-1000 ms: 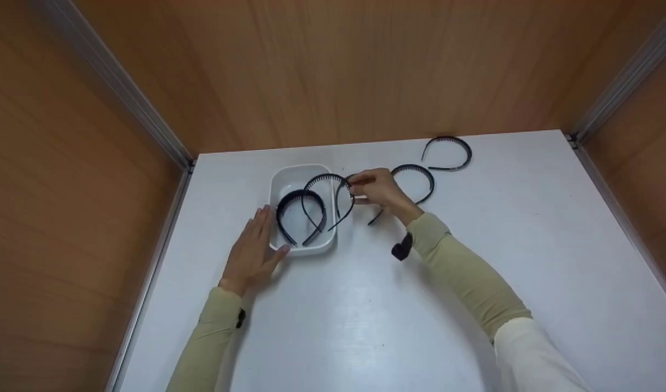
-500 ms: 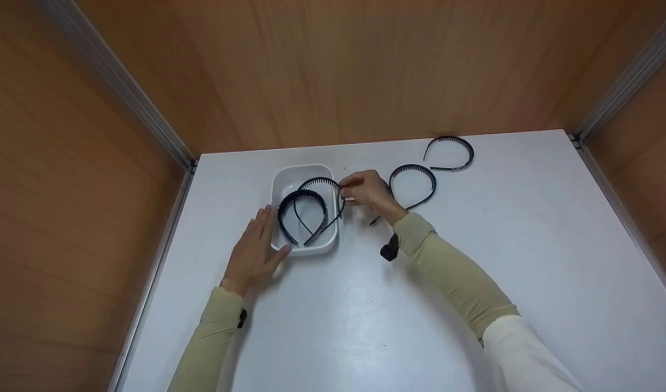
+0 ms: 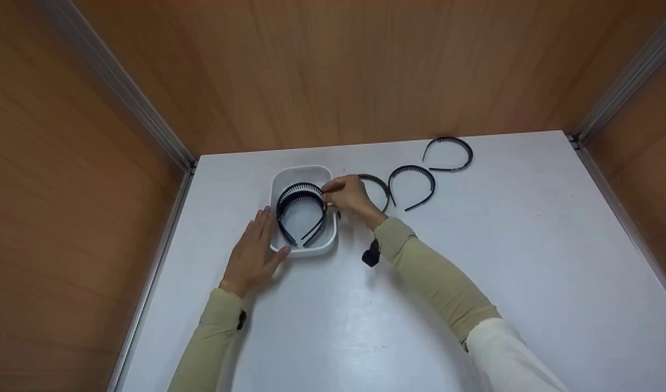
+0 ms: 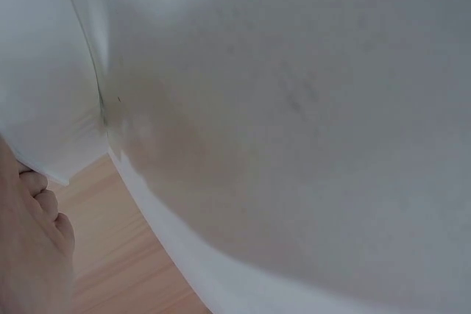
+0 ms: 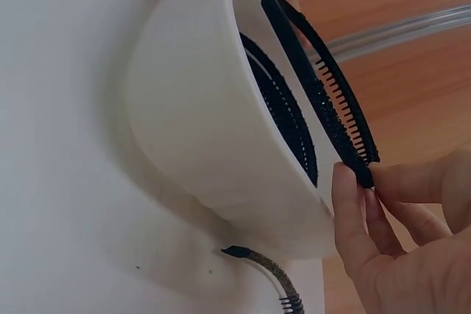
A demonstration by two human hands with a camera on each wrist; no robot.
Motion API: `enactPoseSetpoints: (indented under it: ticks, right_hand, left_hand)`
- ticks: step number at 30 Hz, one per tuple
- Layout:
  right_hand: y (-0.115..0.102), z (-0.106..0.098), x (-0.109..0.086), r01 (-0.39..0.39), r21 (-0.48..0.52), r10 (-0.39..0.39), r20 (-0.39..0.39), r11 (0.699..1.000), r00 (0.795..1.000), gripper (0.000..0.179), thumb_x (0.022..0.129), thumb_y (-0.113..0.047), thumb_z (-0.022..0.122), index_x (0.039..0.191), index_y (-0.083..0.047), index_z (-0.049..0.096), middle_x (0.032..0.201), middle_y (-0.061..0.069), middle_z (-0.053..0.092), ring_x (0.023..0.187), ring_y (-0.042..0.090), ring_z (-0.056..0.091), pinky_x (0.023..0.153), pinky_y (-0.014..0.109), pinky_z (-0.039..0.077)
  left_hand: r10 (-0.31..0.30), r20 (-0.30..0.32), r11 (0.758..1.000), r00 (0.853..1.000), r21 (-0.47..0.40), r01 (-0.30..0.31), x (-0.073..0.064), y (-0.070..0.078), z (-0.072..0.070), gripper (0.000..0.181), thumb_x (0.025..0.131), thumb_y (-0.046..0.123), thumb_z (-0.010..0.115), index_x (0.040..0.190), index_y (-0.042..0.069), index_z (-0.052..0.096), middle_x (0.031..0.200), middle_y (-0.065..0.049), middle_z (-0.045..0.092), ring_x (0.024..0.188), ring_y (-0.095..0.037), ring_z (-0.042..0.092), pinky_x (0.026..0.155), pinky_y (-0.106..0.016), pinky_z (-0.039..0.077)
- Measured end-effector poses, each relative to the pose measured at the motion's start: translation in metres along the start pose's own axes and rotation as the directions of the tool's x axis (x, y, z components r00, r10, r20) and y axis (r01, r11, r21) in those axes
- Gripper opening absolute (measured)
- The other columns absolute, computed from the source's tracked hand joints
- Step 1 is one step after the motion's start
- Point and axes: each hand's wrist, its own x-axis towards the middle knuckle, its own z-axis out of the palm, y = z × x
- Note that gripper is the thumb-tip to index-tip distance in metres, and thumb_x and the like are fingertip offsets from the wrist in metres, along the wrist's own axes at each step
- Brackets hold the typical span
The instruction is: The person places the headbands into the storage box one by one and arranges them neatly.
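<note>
A black toothed headband [image 5: 335,104] is pinched between the thumb and fingers of my right hand [image 3: 346,195], held above the white plastic tub [image 3: 301,173]. In the right wrist view it stands over the tub's rim, with other dark headbands [image 5: 280,108] lying inside. From the head view the held headband overlaps those in the tub, so their number is hard to tell. My left hand [image 3: 251,256] rests with extended fingers against the tub's left side, thumb at its front corner. Only part of the left hand [image 4: 33,233] shows in the left wrist view.
To the right of the tub, three more black headbands lie on the white table [image 3: 474,261]: a near one [image 3: 377,184] partly behind the right hand, a middle one [image 3: 411,167] and a far one [image 3: 447,139]. Wooden panels [image 3: 365,71] enclose the table.
My right hand has moved left, carrying the headband from over the tub's right edge to above the headbands inside. The near headband on the table is now more visible. The left hand has stayed put.
</note>
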Motion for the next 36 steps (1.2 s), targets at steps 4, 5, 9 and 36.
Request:
enactPoseSetpoints:
  ticks: [4, 5, 9, 36]
  right_hand:
    - [0.000, 0.004, 0.001, 0.004, -0.037, -0.004, -0.010, 0.999, 1.000, 0.021, 0.094, 0.003, 0.077, 0.114, 0.000, 0.081, 0.108, 0.013, 0.077, 0.092, 0.018, 0.074, 0.077, 0.029, 0.068]
    - [0.000, 0.005, 0.000, 0.004, -0.041, -0.005, -0.012, 0.999, 1.000, 0.021, 0.094, 0.003, 0.077, 0.114, 0.000, 0.081, 0.108, 0.013, 0.077, 0.091, 0.018, 0.074, 0.077, 0.029, 0.068]
    - [0.000, 0.006, 0.000, 0.003, -0.042, -0.004, -0.028, 0.999, 1.000, 0.021, 0.093, 0.004, 0.077, 0.114, 0.000, 0.081, 0.107, 0.013, 0.077, 0.090, 0.017, 0.074, 0.079, 0.032, 0.068]
    - [-0.002, 0.024, 0.002, 0.160, -0.247, -0.177, -0.050, 0.956, 0.983, 0.021, 0.091, 0.002, 0.076, 0.111, 0.006, 0.080, 0.104, 0.017, 0.079, 0.089, 0.020, 0.074, 0.074, 0.025, 0.064]
  left_hand:
    - [0.004, -0.014, 1.000, 1.000, -0.013, -0.005, 0.000, 0.002, 0.000, 0.096, 0.107, 0.064, 0.047, 0.172, 0.007, 0.006, 0.181, -0.010, 0.009, 0.168, -0.027, 0.009, 0.138, -0.041, 0.011]
    - [0.006, -0.017, 1.000, 1.000, -0.016, -0.006, 0.000, 0.003, 0.000, 0.096, 0.107, 0.064, 0.047, 0.172, 0.007, 0.006, 0.181, -0.010, 0.009, 0.168, -0.027, 0.010, 0.138, -0.041, 0.011]
    - [0.007, -0.017, 1.000, 1.000, -0.020, -0.008, 0.002, 0.004, 0.000, 0.096, 0.107, 0.064, 0.047, 0.172, 0.007, 0.007, 0.181, -0.010, 0.011, 0.168, -0.027, 0.010, 0.138, -0.041, 0.012]
    - [0.028, -0.049, 0.998, 0.998, -0.047, -0.030, 0.000, 0.000, -0.001, 0.095, 0.107, 0.057, 0.054, 0.172, 0.005, 0.011, 0.179, -0.015, 0.016, 0.167, -0.030, 0.012, 0.137, -0.045, 0.016]
